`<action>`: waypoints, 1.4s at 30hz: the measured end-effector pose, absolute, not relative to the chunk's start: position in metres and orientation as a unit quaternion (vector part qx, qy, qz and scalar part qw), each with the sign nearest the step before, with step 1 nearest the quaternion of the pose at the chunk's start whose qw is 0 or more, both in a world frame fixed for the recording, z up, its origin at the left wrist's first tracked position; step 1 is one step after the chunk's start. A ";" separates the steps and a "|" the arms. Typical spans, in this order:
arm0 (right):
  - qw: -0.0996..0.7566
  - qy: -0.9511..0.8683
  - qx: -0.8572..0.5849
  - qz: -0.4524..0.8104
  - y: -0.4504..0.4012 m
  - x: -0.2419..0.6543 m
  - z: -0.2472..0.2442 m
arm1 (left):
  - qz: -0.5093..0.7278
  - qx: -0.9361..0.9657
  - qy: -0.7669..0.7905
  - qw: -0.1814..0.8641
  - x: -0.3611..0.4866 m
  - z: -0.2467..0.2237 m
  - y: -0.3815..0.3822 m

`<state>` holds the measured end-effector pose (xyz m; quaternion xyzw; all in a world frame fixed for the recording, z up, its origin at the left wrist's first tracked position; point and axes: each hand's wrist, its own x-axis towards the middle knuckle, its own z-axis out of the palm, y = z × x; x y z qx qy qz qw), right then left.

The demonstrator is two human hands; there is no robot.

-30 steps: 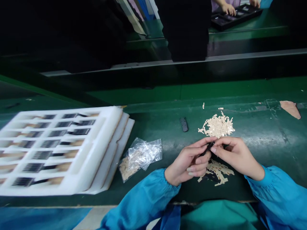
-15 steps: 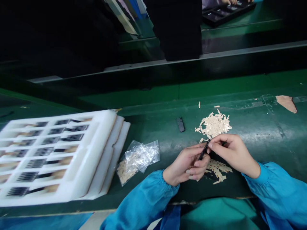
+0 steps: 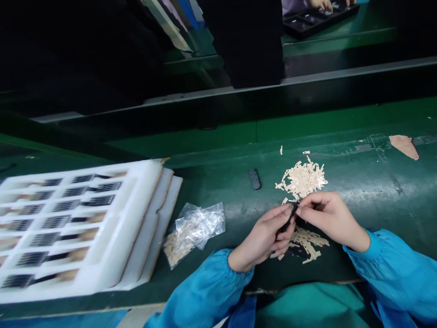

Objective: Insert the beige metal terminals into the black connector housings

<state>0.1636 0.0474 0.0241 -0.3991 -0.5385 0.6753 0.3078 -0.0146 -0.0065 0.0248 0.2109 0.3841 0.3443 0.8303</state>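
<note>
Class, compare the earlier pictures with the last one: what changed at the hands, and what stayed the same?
The left hand has drawn slightly back and turned, its fingers now covering more of the slim black part, which both hands keep holding; the right hand barely moved. Nothing was let go. The beige strip pile, the loose black piece and the plastic bag stayed put.

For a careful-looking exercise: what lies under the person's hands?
Loose pale strips lie below the left hand and right hand, with something dark among them; the hands hide whatever lies directly beneath them.
</note>
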 end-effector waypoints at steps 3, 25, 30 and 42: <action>0.339 -0.552 -0.406 0.645 0.045 0.161 0.022 | 0.347 0.212 0.374 0.834 -0.015 0.024 -0.008; 0.314 -0.381 -0.460 0.738 0.043 0.153 0.018 | 0.356 0.147 0.283 0.878 -0.018 0.012 -0.005; 0.344 -0.371 -0.460 0.730 0.040 0.150 0.016 | 0.369 0.142 0.289 0.872 -0.016 0.011 -0.007; 0.334 -0.481 -0.418 0.695 0.048 0.159 0.023 | 0.369 0.110 0.293 0.875 -0.019 0.016 -0.004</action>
